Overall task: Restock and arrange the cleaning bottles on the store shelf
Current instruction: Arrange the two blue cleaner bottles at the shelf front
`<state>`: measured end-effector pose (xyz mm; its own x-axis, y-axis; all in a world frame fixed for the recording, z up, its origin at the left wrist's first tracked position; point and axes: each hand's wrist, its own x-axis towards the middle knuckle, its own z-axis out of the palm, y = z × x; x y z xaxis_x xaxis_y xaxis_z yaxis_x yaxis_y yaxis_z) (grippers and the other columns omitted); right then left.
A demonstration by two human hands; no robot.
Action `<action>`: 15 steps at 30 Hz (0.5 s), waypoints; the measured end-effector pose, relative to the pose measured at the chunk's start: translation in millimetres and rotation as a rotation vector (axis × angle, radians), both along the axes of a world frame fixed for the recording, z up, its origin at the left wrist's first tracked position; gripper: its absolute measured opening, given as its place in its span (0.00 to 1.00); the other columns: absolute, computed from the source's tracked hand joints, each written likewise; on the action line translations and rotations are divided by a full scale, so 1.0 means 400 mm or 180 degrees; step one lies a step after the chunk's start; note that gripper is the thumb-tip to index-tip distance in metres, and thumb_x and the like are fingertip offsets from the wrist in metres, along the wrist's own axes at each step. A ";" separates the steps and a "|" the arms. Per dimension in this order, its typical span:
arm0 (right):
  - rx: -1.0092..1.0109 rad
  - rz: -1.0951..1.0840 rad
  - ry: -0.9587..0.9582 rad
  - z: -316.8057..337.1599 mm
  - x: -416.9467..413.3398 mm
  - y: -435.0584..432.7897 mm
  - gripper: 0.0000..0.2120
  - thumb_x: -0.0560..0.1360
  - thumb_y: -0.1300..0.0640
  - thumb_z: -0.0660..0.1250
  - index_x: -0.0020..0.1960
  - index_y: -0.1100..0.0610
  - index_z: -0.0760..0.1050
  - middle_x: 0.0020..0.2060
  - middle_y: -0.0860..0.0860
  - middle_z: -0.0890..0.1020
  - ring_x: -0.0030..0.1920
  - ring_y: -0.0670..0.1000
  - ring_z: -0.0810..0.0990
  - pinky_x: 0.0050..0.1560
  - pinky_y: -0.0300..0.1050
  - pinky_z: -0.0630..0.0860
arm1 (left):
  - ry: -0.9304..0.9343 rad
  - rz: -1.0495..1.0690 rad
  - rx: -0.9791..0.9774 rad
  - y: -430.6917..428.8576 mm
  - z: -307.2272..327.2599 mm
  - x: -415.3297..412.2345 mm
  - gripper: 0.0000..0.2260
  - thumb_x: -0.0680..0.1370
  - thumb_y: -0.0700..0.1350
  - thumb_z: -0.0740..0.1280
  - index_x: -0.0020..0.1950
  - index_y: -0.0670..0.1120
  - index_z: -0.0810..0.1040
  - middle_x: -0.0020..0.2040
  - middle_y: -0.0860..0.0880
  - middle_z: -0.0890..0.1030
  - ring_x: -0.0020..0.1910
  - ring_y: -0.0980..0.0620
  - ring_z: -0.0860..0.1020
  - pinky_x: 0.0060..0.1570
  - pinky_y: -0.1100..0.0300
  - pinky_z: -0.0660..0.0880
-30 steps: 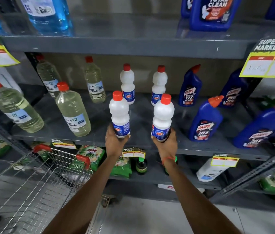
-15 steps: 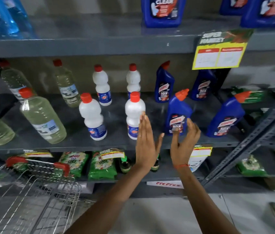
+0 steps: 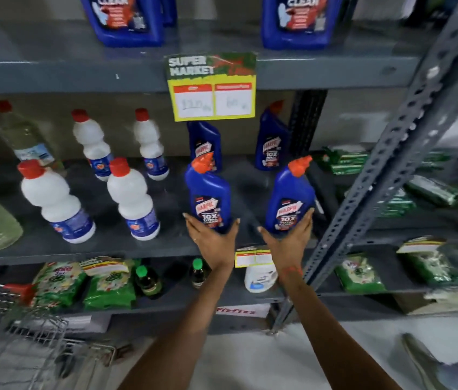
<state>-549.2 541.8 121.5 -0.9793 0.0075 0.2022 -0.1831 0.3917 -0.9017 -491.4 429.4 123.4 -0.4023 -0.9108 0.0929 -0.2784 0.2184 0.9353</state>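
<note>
1. Price card [image 3: 211,86] on upper shelf edge: "SUPER MARKET", handwritten "110" & approx "60".
2. Front blue bottles [image 3: 208,197] [image 3: 292,201]: "HARPIC", "10X".
3. Top-shelf blue jugs [image 3: 126,19]: "CLEAN".
4. White strip [image 3: 236,311] at bottom: "Fitfizz".
5. Green packs [image 3: 59,282]: "Wheel", blurry.

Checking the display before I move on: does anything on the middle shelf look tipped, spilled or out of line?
Nothing stands out. The white bottles and blue bottles stand upright in rows, caps on, no spill visible. The left hand and right hand cup the two front blue ones.
</note>
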 end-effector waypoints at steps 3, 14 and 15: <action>-0.0009 -0.0104 -0.0061 -0.013 -0.009 -0.014 0.58 0.59 0.51 0.80 0.75 0.64 0.47 0.72 0.65 0.61 0.72 0.63 0.60 0.73 0.58 0.61 | -0.0011 0.0222 0.0065 -0.002 -0.011 -0.020 0.55 0.63 0.54 0.78 0.76 0.37 0.46 0.74 0.35 0.59 0.73 0.37 0.58 0.71 0.47 0.60; -0.0098 -0.0388 -0.0024 -0.021 -0.027 -0.015 0.51 0.61 0.55 0.78 0.75 0.62 0.53 0.65 0.64 0.67 0.65 0.63 0.68 0.65 0.55 0.68 | -0.0367 0.0519 -0.0198 -0.005 -0.029 -0.030 0.47 0.62 0.49 0.78 0.72 0.36 0.58 0.65 0.34 0.68 0.61 0.33 0.72 0.56 0.43 0.73; -0.0098 -0.0380 -0.0029 -0.020 -0.026 -0.016 0.51 0.61 0.55 0.78 0.75 0.62 0.53 0.66 0.64 0.66 0.65 0.63 0.67 0.65 0.54 0.68 | -0.0351 0.0539 -0.0172 -0.001 -0.027 -0.033 0.50 0.62 0.51 0.79 0.74 0.36 0.55 0.67 0.34 0.66 0.62 0.33 0.71 0.57 0.42 0.73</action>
